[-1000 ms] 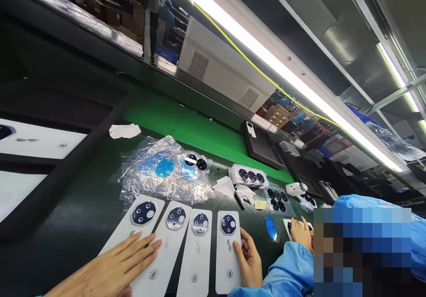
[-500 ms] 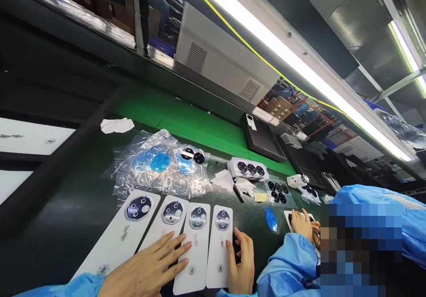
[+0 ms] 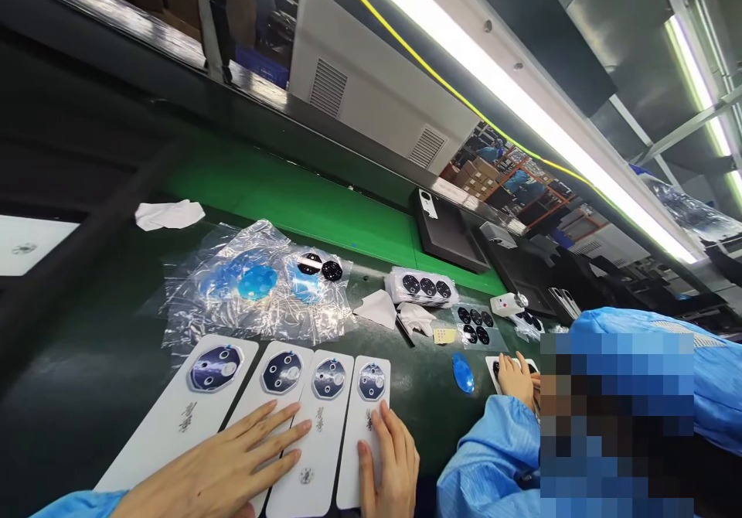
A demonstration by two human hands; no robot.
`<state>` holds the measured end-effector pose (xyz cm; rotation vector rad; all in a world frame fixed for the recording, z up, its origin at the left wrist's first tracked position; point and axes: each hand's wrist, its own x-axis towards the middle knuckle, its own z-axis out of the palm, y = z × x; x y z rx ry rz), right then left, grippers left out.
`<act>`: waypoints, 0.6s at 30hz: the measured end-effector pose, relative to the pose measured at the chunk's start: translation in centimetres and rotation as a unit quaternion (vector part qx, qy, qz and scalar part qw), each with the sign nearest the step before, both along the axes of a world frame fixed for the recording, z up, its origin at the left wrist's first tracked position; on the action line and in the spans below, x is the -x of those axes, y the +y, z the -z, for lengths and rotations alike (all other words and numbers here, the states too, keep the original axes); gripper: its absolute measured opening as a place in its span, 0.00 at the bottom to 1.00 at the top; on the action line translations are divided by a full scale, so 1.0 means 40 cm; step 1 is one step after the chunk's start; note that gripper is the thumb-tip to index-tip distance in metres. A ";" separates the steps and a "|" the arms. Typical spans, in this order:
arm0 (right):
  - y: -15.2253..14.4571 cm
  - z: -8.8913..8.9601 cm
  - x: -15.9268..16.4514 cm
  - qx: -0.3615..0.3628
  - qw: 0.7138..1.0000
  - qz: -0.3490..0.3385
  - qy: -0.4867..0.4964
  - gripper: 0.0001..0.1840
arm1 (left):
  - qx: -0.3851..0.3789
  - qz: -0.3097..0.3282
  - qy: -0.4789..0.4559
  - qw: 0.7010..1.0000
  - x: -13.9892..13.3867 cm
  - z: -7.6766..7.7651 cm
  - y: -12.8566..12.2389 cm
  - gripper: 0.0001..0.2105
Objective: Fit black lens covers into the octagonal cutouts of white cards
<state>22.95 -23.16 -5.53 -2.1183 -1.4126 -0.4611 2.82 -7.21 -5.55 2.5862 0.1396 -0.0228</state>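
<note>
Several white phone back panels lie side by side, each with a dark octagonal camera plate near its top. My left hand point(image 3: 214, 464) lies flat with fingers spread over the second panel point(image 3: 252, 396), its fingertips reaching the third panel point(image 3: 325, 448). The leftmost panel point(image 3: 165, 444) sits partly under that hand's wrist side. My right hand point(image 3: 395, 460) rests on the right side of the rightmost panel point(image 3: 351, 433), fingers stretched out and thumb apart. Black lettering shows on the panels, partly covered by my fingers.
Clear plastic bags point(image 3: 197, 317) with blue film pieces lie behind the panels. White tissue point(image 3: 379, 309), a stack of round-lens sheets point(image 3: 426, 290) and a blue oval film point(image 3: 462, 371) are farther right. A co-worker's hand point(image 3: 515, 383) works at the right. Black trays point(image 3: 449, 240) stand behind.
My right hand has moved onto the rightmost panel from beside its right edge. My left hand stays flat on the panels. The view has shifted slightly right.
</note>
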 end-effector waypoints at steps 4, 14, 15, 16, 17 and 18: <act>0.023 -0.075 -0.022 0.034 0.999 -0.033 -0.014 0.21 | 0.013 0.007 0.003 1.000 0.003 0.025 0.000 0.37; 0.478 -0.355 -0.109 0.283 0.956 -0.068 0.043 0.12 | -0.064 0.033 -0.039 0.997 -0.002 -0.028 -0.002 0.30; 0.535 -0.357 -0.118 0.307 0.949 -0.061 0.045 0.10 | -0.076 0.042 -0.051 0.995 -0.003 -0.041 0.003 0.26; 0.585 -0.354 -0.125 0.330 0.941 -0.053 0.048 0.08 | -0.093 0.047 -0.064 0.992 -0.005 -0.052 0.007 0.22; 0.626 -0.348 -0.132 0.352 0.933 -0.044 0.051 0.08 | -0.115 0.052 -0.080 0.989 -0.006 -0.058 0.011 0.19; 0.657 -0.340 -0.138 0.372 0.926 -0.033 0.054 0.08 | -0.141 0.055 -0.098 0.984 -0.007 -0.061 0.014 0.18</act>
